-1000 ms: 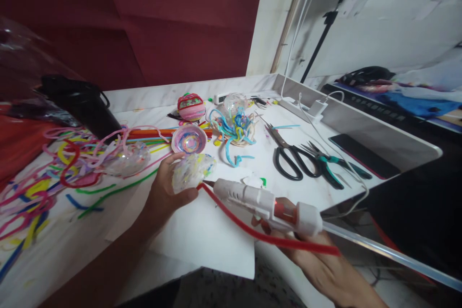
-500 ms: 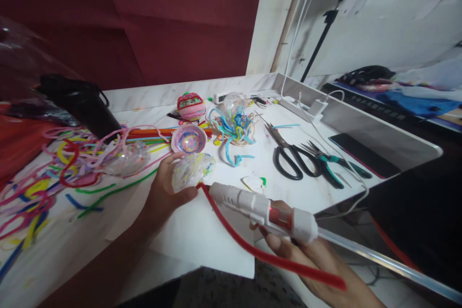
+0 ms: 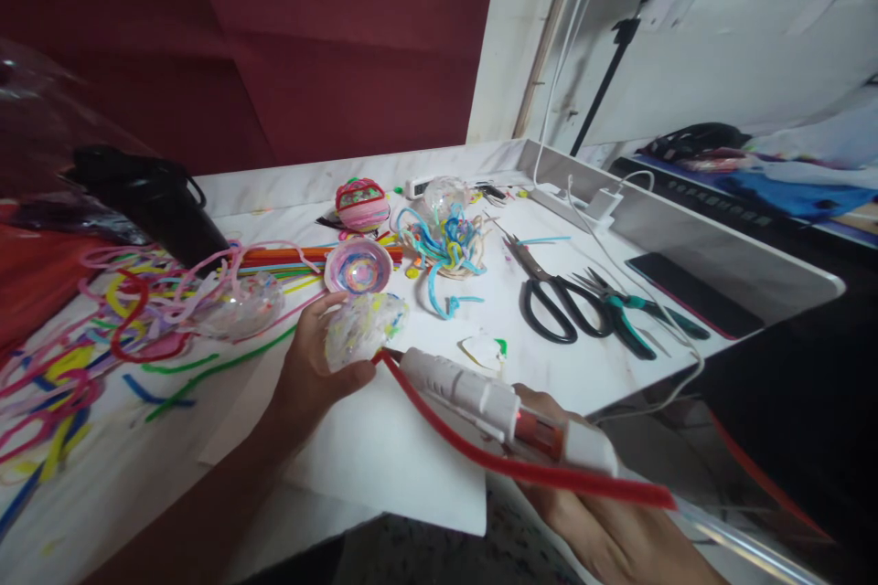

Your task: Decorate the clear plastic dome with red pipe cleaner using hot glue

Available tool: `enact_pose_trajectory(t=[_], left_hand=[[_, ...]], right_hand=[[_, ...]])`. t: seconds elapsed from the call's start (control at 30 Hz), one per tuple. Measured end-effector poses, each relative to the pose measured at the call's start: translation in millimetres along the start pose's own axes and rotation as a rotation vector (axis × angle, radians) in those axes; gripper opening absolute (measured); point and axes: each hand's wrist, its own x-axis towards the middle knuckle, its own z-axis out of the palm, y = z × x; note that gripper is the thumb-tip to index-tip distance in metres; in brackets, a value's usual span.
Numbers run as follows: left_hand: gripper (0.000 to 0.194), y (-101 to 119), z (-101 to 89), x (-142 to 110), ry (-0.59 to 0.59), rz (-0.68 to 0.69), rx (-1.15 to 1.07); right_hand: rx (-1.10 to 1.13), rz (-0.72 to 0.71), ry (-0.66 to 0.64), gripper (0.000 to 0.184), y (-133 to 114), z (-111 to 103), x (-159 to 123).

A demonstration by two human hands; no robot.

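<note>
Far left, red cloth (image 3: 34, 283) sits at the table's edge, and beside it a tangle of fuzzy strips (image 3: 72, 384) spreads out in pink, yellow, blue and red. A black flask (image 3: 155, 210) leans over the tangle, with a clear shell (image 3: 237, 309) lying at the strips' right side. A green strip (image 3: 219, 367) slants across just in front.

Now the left hand (image 3: 308, 375): fingers and thumb curled around a clear dome (image 3: 365, 329) flecked with yellow and blue, held above the white paper (image 3: 390, 471). Right behind the dome sits a pink bowl (image 3: 358, 267), and farther back a pink ball (image 3: 361, 205).

At the dome's lower edge, by the left thumb tip, is one end of a red strip (image 3: 473, 448); the rest sweeps rightward, passing in front of the glue gun (image 3: 459, 386). The gun's nozzle points left, right by that end; whether it touches, I can't tell. Behind the gun, a blue bundle (image 3: 449, 242) of strips.

The right hand (image 3: 583, 526) is wrapped around the gun from below, its grip partly hidden. Farther right come scissors (image 3: 549, 283), handles spread, then green-handled pliers (image 3: 627, 320), and finally a dark phone (image 3: 692, 292).
</note>
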Motion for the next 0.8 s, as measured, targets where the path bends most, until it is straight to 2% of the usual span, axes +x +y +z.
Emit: enact_pose_trajectory(t=[0.13,0.2,0.27,0.37,0.53,0.73,0.8], left_hand=[[0.084,1.6,0.3,-0.6,-0.003,-0.008,-0.012],[0.086,2.8,0.4,-1.1,-0.010,-0.024,-0.015],[0.087,3.7,0.3,-1.3,-0.017,-0.035,-0.017],[0.088,4.1,-0.1,-0.9,-0.015,-0.028,-0.003],[0.088,3.6,-0.2,-0.4,-0.008,-0.033,-0.003],[0.087,4.1,0.4,-0.6,-0.005,-0.017,0.008],[0.087,3.6,0.5,-0.6,-0.002,-0.007,0.017]], right_hand=[[-0.128,-0.087,0.052,0.040,6.6,-2.7,-4.7],[-0.152,-0.095,0.038,0.045,12.7,-3.5,-8.1],[-0.148,-0.098,0.013,0.045,16.7,-3.2,-10.8],[-0.142,-0.101,0.050,0.045,15.0,-1.0,-12.6],[-0.081,-0.011,0.059,0.038,6.1,2.3,-11.6],[-0.143,-0.051,0.135,0.040,9.5,5.3,-14.7],[-0.117,-0.025,0.096,0.038,6.7,4.0,-12.2]])
